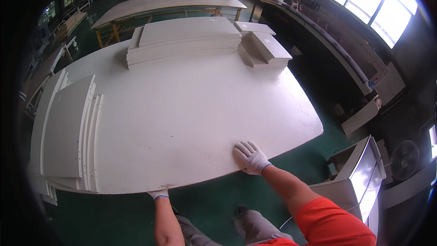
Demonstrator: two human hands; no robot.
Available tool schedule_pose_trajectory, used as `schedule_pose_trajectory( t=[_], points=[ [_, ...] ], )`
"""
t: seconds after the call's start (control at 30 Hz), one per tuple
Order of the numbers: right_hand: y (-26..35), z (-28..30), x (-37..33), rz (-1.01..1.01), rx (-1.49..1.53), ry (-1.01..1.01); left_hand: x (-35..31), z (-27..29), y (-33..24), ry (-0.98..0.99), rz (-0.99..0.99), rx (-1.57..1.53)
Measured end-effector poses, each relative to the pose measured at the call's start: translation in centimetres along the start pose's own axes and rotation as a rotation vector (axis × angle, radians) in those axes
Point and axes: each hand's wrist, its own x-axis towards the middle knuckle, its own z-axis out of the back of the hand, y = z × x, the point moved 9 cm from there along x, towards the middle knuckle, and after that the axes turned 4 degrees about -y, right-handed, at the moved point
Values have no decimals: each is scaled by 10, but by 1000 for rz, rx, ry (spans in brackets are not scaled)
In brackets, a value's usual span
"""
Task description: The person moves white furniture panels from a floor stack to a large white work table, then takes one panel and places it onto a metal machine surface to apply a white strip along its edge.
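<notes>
Both my hands wear white knitted gloves with blue cuffs, and both are at the near edge of a large white tabletop point(182, 109). My left hand point(159, 194) reaches in under that edge, left of the middle. Its fingers are hidden beneath the board. My right hand point(250, 157) lies palm down on the white surface just inside the edge, its fingers stretched out. Nothing shows in it. Faint scuffs mark the surface around and left of the right hand.
Stacked white panels point(189, 33) lie along the far side, with smaller white pieces point(268, 45) beside them. More white panels point(68, 130) pile at the left end. Beyond stands a wooden-legged table point(173, 5). At right are a white cabinet point(350, 173) and a fan point(404, 160).
</notes>
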Motion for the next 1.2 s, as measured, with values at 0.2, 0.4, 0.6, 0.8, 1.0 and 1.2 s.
schedule_pose_trajectory(
  t=[0.2, 0.4, 0.6, 0.8, 1.0, 1.2],
  points=[
    [-34, -20, 18, -192, -190, 45, -96, -4, -5, -434, 1, 129],
    [-34, -4, -38, -638, 167, 137, -207, -42, -26, -630, 51, 468],
    [135, -58, -45, -820, 477, 138, -219, 62, -104, -810, 25, 614],
    [216, -116, -69, -1049, 797, 89, -285, 145, -54, -655, 165, 727],
    [209, -110, -131, -987, 569, 103, -349, 172, 47, -822, 122, 856],
    [142, -132, -250, -1121, 1143, 220, -411, 134, 109, -802, 11, 1283]
  ],
)
